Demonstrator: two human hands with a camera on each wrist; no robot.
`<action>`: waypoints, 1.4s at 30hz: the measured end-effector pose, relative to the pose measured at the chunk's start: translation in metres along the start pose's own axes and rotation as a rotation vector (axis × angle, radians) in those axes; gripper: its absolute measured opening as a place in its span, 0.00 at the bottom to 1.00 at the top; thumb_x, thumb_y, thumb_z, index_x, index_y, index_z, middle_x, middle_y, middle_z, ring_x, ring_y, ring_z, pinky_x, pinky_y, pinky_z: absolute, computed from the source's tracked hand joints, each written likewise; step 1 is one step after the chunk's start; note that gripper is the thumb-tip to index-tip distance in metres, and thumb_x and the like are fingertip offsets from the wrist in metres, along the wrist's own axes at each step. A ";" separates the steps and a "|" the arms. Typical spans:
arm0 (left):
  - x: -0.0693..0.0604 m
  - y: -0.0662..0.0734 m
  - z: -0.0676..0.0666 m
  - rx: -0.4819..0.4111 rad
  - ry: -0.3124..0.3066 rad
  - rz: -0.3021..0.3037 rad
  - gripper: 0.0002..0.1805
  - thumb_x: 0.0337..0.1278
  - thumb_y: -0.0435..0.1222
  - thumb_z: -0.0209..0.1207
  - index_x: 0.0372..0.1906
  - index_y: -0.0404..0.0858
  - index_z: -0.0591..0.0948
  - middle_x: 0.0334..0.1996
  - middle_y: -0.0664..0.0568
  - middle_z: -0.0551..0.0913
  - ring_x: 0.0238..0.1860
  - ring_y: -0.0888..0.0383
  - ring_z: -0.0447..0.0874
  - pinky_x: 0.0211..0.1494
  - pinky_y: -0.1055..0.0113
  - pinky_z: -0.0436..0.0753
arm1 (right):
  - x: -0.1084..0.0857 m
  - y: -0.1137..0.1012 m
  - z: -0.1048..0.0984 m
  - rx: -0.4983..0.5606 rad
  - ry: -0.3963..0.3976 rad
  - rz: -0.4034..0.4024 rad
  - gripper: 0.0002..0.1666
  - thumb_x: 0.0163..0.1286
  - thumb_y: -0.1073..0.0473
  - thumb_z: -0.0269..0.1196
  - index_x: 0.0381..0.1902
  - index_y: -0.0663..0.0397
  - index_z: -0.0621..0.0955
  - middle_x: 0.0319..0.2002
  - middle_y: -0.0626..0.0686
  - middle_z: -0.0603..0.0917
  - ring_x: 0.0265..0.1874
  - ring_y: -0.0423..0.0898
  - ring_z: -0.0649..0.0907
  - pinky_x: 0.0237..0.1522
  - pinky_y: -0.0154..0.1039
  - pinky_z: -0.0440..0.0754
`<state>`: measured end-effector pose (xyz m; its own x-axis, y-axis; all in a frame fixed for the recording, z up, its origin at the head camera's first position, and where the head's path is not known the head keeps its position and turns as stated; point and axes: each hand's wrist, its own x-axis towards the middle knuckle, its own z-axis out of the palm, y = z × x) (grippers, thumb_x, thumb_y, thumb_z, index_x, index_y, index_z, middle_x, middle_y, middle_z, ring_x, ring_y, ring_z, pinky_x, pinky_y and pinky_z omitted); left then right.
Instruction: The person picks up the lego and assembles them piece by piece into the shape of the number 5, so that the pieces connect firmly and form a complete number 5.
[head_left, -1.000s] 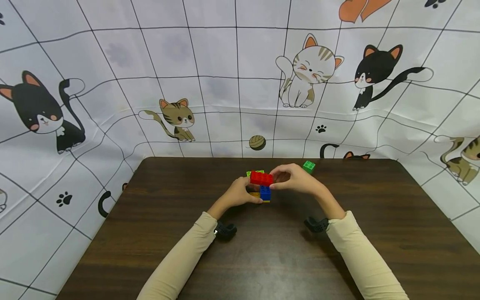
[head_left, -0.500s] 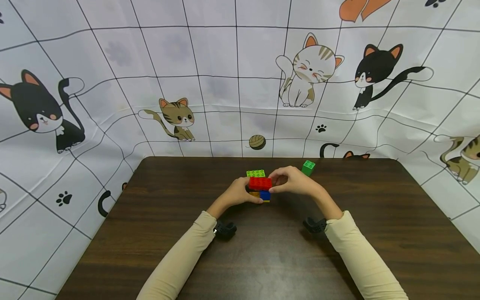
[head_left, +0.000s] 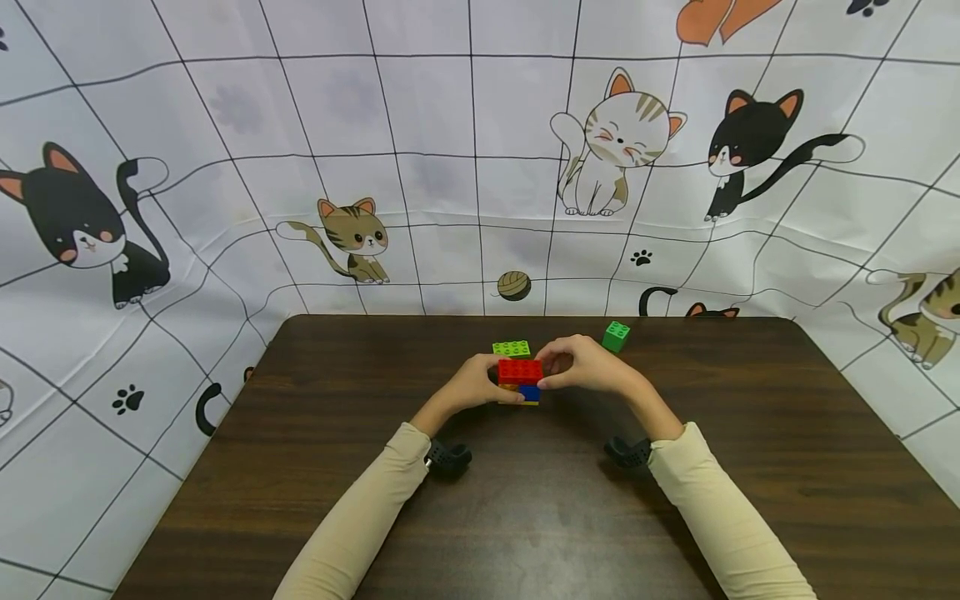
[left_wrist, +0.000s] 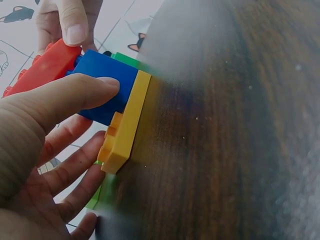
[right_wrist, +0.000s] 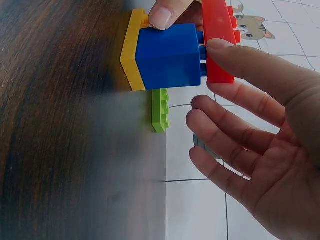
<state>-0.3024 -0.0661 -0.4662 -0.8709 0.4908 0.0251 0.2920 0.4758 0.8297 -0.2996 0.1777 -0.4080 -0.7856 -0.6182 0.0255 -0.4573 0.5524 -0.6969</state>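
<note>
A red brick (head_left: 520, 372) sits over a blue brick (head_left: 529, 392), which stands on a flat yellow brick (left_wrist: 132, 125) on the table. In both wrist views the blue brick's studs still show in a narrow gap under the red one. My left hand (head_left: 472, 383) pinches the blue brick, its thumb flat on the near face and its fingers behind. With thumb and forefinger my right hand (head_left: 585, 362) grips the end of the red brick, while its other fingers are loosely bent and touch nothing.
Just behind the stack lies a lime green brick (head_left: 512, 348). A darker green brick (head_left: 615, 336) stands near the table's back edge, behind the right hand. The brown wooden table (head_left: 480, 533) ends at a cat-patterned cloth (head_left: 435, 183). Black wrist devices (head_left: 448, 460) hang below both wrists.
My right hand has lowered the red brick and shifted it slightly left, down onto the blue brick's top. The lime brick behind now shows more fully. My left hand has hardly moved.
</note>
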 end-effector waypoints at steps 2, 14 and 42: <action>-0.001 0.001 0.000 -0.006 0.000 0.001 0.25 0.50 0.39 0.76 0.55 0.37 0.84 0.49 0.49 0.89 0.49 0.55 0.84 0.63 0.54 0.80 | 0.000 0.000 0.000 -0.002 0.002 0.001 0.19 0.62 0.57 0.75 0.50 0.55 0.86 0.40 0.52 0.88 0.37 0.44 0.84 0.42 0.37 0.85; -0.001 0.000 -0.001 -0.002 0.014 0.006 0.25 0.49 0.39 0.77 0.53 0.36 0.85 0.43 0.48 0.89 0.40 0.58 0.81 0.50 0.65 0.82 | 0.002 0.000 0.002 -0.030 0.020 -0.013 0.19 0.61 0.56 0.76 0.49 0.54 0.87 0.42 0.52 0.88 0.38 0.43 0.85 0.43 0.37 0.85; 0.001 -0.003 0.000 0.004 0.008 0.031 0.23 0.51 0.40 0.76 0.52 0.37 0.85 0.45 0.49 0.90 0.42 0.58 0.83 0.54 0.63 0.83 | 0.000 0.003 0.001 -0.003 0.008 0.007 0.17 0.62 0.55 0.75 0.48 0.54 0.87 0.38 0.49 0.88 0.37 0.44 0.84 0.43 0.37 0.85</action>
<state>-0.3036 -0.0670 -0.4690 -0.8648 0.4990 0.0553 0.3202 0.4635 0.8262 -0.3011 0.1788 -0.4107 -0.7922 -0.6098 0.0259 -0.4529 0.5588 -0.6947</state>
